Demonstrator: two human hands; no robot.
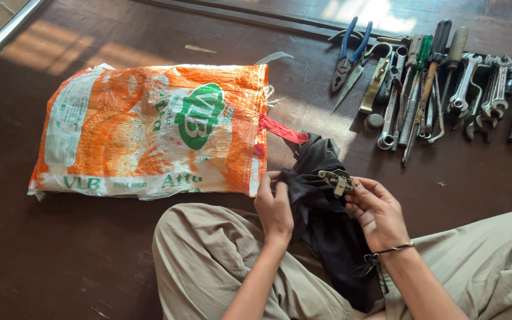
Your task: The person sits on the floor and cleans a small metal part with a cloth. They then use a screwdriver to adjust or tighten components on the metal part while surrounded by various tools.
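Head view. A dark cloth [321,201] is draped over the lap between the bent knees, and both hands are closed on it. A fold at its left edge is pinched by the left hand [275,208], fingers curled shut, apparently so that the fabric is kept taut. A small metal fitting [338,181] is gripped by the right hand [374,213] between thumb and fingertips and is pressed against the cloth, seemingly so that it can be rubbed or wrapped; which of the two cannot be told. The fitting lies at about 1 o'clock from the left hand and 11 o'clock from the right.

At 10 o'clock from the hands an orange-and-white sack [149,127] is laid flat on the brown floor [60,255], its open mouth turned toward the lap, with a red strap [282,130] trailing from it to the cloth. At 1 o'clock a row of tools is set out side by side, handles away, presumably so that each can be picked out at sight: blue pliers [346,54], a screwdriver [421,77], spanners [481,89]. The row lies well apart from the hands.
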